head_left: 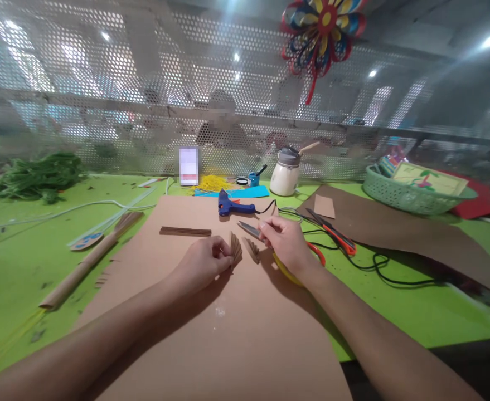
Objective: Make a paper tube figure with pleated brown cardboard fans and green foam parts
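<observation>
My left hand [200, 262] is closed in a pinch on a small pleated brown paper fan [235, 248] that rests on the brown cardboard sheet [211, 323]. My right hand [284, 240] is curled round a pair of scissors [248, 228] whose blades point left, with a yellow handle showing under the palm. A second small folded fan piece [253, 249] lies between the two hands. A folded strip of brown paper [185, 231] lies further back on the sheet.
A blue glue gun [233, 206] with a black cord lies behind the hands. Orange-handled scissors [332, 231], a white glue jar [285, 172], a green basket [412, 192], a cardboard tube [88, 262], green yarn [35, 175] and a perforated metal screen [144, 111] surround the green table.
</observation>
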Available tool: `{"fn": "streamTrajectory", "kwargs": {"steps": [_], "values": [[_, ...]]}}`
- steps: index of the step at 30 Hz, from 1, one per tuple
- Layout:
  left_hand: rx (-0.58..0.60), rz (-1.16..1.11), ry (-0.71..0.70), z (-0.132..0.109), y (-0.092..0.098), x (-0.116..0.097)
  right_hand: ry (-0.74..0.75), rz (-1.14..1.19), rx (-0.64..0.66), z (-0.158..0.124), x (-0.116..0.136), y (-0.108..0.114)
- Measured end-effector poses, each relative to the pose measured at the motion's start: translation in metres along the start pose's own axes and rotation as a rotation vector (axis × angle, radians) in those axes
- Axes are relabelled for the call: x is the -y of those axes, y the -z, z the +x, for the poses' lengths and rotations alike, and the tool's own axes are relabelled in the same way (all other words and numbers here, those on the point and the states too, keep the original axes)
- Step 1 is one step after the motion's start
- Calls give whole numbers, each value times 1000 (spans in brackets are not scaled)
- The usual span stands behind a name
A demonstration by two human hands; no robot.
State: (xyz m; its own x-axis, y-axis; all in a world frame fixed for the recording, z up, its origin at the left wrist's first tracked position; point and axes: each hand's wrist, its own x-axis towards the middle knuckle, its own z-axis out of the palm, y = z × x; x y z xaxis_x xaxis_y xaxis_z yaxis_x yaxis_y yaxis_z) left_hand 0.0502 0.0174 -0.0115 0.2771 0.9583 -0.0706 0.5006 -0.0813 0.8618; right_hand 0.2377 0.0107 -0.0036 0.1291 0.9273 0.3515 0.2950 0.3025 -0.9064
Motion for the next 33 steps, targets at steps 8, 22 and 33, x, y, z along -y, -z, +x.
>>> {"fn": "streamTrajectory", "kwargs": {"steps": [8,22,33], "values": [[27,-104,-15,0,4,-3,-17,-40,17,-4,4,-2],[14,12,-123,5,5,4,11,-114,-59,8,-20,2],[-206,422,-290,-7,-3,3,39,-153,-27,8,-26,0]]}}
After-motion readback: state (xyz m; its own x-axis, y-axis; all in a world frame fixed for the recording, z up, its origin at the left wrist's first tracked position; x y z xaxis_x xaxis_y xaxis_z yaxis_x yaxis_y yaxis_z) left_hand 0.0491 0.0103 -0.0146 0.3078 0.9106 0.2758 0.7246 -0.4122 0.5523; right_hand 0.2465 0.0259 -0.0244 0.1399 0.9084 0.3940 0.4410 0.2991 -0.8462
